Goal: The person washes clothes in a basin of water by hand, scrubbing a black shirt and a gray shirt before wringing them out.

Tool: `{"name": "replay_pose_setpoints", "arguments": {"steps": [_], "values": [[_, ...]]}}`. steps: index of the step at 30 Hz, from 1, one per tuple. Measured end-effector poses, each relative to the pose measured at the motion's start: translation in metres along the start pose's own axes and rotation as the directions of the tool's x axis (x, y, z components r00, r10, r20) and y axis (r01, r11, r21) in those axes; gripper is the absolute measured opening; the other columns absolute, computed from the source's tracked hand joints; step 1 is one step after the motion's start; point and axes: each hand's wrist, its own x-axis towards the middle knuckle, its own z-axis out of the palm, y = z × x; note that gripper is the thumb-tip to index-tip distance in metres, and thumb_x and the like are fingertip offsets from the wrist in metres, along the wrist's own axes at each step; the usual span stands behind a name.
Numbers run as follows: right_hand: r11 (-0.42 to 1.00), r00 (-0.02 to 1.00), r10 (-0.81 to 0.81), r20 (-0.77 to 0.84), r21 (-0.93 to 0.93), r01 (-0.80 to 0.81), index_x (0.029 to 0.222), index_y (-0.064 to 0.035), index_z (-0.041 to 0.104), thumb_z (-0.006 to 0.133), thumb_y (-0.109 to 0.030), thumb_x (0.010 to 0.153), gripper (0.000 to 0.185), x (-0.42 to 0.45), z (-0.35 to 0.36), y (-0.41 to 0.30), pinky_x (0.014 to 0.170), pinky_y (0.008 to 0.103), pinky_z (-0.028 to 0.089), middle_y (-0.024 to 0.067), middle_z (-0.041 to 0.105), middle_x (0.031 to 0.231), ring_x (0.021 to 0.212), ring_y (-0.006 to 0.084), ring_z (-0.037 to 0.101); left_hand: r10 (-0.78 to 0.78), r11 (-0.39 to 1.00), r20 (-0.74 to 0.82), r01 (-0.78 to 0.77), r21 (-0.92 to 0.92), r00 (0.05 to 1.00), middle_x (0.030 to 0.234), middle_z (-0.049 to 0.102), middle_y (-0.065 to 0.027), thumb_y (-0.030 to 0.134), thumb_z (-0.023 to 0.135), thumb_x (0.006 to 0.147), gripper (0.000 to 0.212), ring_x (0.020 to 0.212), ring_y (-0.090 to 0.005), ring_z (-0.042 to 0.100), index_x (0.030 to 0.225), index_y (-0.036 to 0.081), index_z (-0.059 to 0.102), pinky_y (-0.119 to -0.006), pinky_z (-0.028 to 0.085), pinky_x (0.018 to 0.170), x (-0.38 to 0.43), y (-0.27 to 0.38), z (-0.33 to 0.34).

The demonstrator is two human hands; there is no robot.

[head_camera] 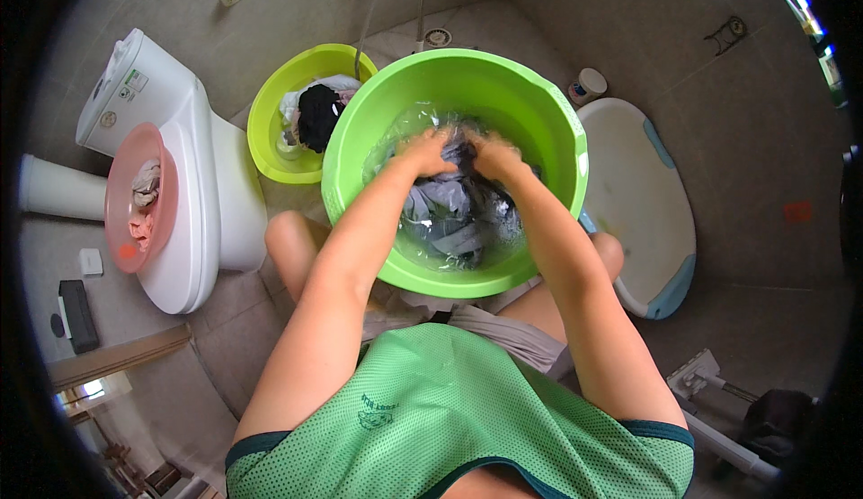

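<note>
A large green plastic tub (472, 71) stands between my knees with water in it. Dark grey clothes (441, 209) lie soaked in the water, partly under the surface. My left hand (426, 152) is in the tub, its fingers on a bunched dark cloth (461, 155). From the other side my right hand (495, 154) grips the same bunch, blurred by motion. The fingertips of both hands are partly hidden by water and cloth.
Left of the tub, a yellow-green basin (266, 138) holds white and black clothes. A pink basin (118, 182) with small cloths rests on the toilet lid (179, 283). On the right are a white baby bathtub (630, 182) and a lidded container (592, 84). A floor drain (438, 38) lies behind.
</note>
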Motion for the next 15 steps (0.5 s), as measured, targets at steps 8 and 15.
{"name": "replay_pose_setpoints", "arguments": {"steps": [8,15], "values": [[0.998,0.975,-0.015,-0.221,-0.065,0.000,0.104,-0.0128,0.067,0.065,-0.037,0.074,0.039,-0.022,-0.046,-0.008,0.083,0.0395,0.049,0.0122,0.065,0.106,0.097,0.0285,0.062,-0.001,0.986,-0.380,-0.062,-0.154,0.925,0.083,0.068,-0.0117,0.030,0.067,0.078,0.022,0.081,-0.0250,0.066,0.092,0.013,0.070,-0.038,0.049,0.071,-0.025,0.021,-0.055],[0.643,0.863,-0.011,-0.506,0.657,0.393,0.083,0.0001,0.064,0.063,-0.020,0.072,0.023,-0.042,-0.089,-0.012,0.055,0.0270,0.042,0.0036,0.055,0.061,0.059,0.0091,0.050,0.117,0.788,-0.603,-0.443,-0.427,0.789,0.084,0.066,-0.0107,0.035,0.065,0.079,0.029,0.078,-0.0262,0.064,0.093,0.010,0.067,-0.036,0.049,0.067,-0.049,0.030,-0.092]]}}
